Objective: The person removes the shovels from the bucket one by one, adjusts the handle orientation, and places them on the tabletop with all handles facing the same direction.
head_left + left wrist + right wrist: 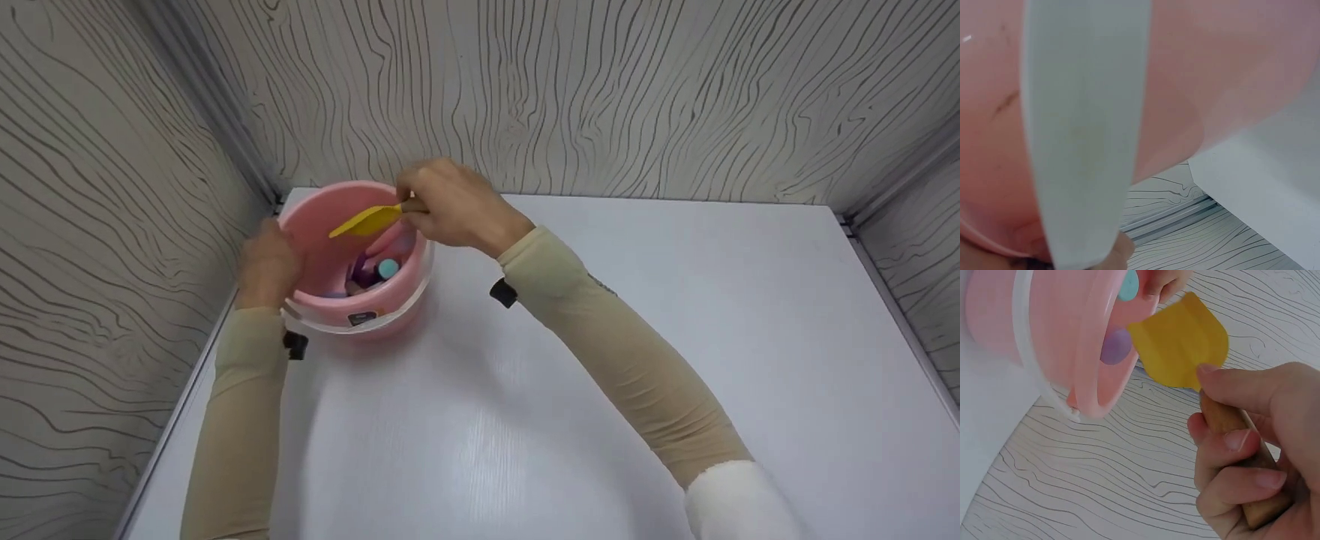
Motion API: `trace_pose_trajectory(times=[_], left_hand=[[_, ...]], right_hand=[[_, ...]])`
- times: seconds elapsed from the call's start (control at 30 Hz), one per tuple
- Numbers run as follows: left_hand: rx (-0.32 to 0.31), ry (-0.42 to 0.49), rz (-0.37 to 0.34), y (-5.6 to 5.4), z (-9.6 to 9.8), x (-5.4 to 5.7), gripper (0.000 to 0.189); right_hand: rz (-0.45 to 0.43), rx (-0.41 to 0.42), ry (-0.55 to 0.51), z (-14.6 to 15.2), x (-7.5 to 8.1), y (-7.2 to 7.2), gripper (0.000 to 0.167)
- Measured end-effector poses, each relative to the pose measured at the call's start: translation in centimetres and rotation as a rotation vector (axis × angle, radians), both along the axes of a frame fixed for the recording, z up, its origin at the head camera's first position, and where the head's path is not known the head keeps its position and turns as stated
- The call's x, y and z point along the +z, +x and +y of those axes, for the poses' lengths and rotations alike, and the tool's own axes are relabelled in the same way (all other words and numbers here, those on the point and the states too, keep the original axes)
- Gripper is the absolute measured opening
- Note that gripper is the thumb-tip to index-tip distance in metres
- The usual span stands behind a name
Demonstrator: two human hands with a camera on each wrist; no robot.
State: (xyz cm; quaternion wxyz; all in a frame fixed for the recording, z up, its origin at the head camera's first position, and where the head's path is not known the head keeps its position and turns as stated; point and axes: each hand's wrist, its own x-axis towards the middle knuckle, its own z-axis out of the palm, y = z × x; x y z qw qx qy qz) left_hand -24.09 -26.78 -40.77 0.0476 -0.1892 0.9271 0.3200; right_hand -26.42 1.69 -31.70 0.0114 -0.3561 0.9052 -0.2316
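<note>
1. Left hand (268, 262) seemingly grips the pink bucket (319, 259) beside it, fingers partly hidden; pulling might tip it.
2. Right hand (461, 204) grasps the yellow spatula (371, 220), which points leftward over the bucket; loosening, we'd drop it.
3. Below, the teal-topped item (388, 268) could snag us.

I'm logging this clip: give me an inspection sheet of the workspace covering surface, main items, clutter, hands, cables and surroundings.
Surface: white tabletop, with the bucket standing in its far left corner area.
Main items: pink bucket, its white handle lowered along the near side; yellow spatula with a wooden grip, held over the bucket's mouth.
Clutter: small items inside the bucket, among them a turquoise-ended one; most cannot be identified.
Hands: left hand grips the bucket's left rim; right hand holds the spatula by its grip.
Cables: nothing seen.
Surroundings: wood-grain-patterned panels behind and at both sides.
</note>
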Motion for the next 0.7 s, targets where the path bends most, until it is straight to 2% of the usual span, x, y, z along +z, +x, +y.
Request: trace_pose_trajectory(times=[0.4,0.7], left_hand=[[-0.015,-0.020,-0.022,0.1,0.1,-0.1,0.053],[-0.003,-0.023,-0.025,0.1,0.2,0.0,0.052]], right_hand=[[-0.073,-0.103,-0.113,2.8,-2.6,0.8,0.029],[-0.183,-0.123,-0.234,4.4,-4.8,1.2,0.030]])
